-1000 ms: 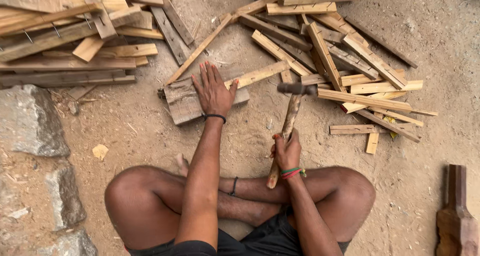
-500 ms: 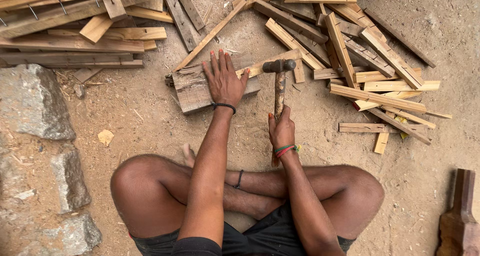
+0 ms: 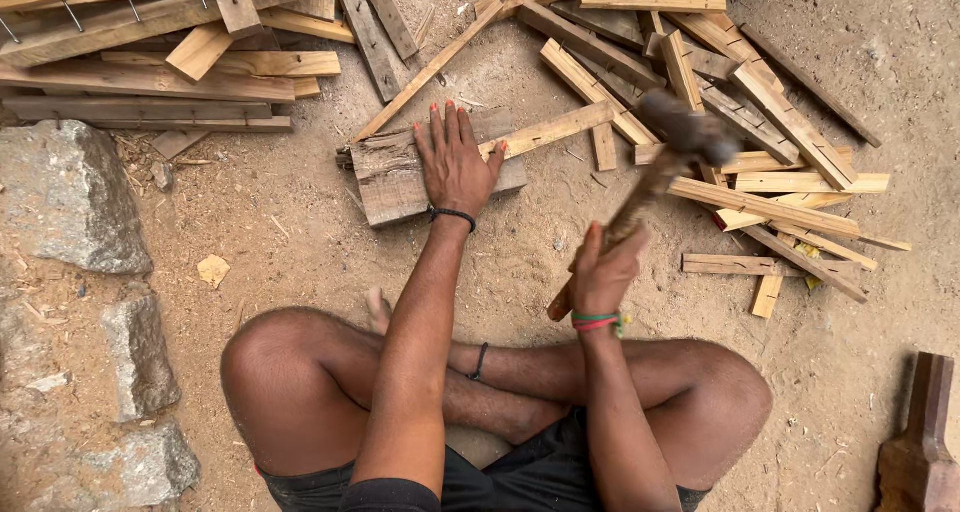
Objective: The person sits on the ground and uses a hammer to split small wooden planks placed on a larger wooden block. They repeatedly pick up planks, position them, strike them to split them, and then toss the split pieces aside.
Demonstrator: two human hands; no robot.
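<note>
Left hand [image 3: 458, 162]: spread flat, fingers splayed, palm pressed on the weathered wood block [image 3: 400, 172]. Right hand [image 3: 605, 272]: closed in a fist around the lower part of the hammer handle.

Head view, centre:
- The wood block lies on the dirt floor [image 3: 300, 242], directly ahead of the crossed legs. A pale wood strip [image 3: 555, 129] lies across its far right corner, next to the fingertips of the left hand.
- The hammer [image 3: 660, 162] is raised and blurred, head up and to the right, above the scattered strips. It is well apart from the block.

Handling judgement:
- Hammer: head-heavy, rigid, wooden shaft. Grip low on the shaft, as shown, for leverage.
- Wood block: stiff, rough, cracked along the grain, probably splintery. It looks heavy enough to sit steady under a flat palm. Hold it from above, fingers clear of the strike point.
- Wood strip: light, thin, likely to split or jump if struck unsupported.

Head view, surroundings:
- A pile of long planks [image 3: 150, 62] lies at the upper left.
- Loose offcuts [image 3: 760, 162] spread across the upper right.
- Grey stones [image 3: 70, 192] line the left edge.
- A dark wooden object [image 3: 920, 442], partly cut off, sits at the lower right.
</note>
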